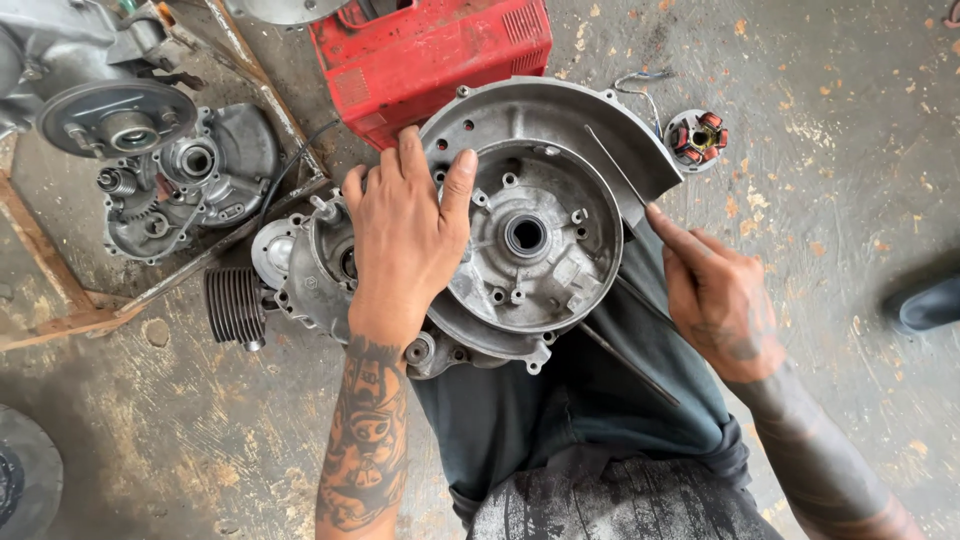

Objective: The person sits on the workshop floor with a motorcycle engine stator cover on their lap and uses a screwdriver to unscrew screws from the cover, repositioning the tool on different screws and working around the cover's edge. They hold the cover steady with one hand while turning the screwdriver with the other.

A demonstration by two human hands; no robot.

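A grey aluminium engine crankcase (545, 215) lies on the concrete floor in front of my knees, its round open face with a central bearing hole turned up. My left hand (405, 235) rests flat on its left side, fingers spread over the rim. A finned cylinder (235, 305) sticks out from the case at the left. My right hand (715, 290) sits at the case's right edge, pinching a thin metal rod (615, 165) that lies across the casing's upper right. A second long dark rod (630, 365) lies over my trouser leg.
A red machine housing (430, 50) stands just behind the crankcase. At the left, another engine half with gears (185, 180) and a round drum (115, 118) rest on a wooden frame. A small copper-wound stator (697, 137) lies at the right. A dark shoe (925, 303) shows at the right edge.
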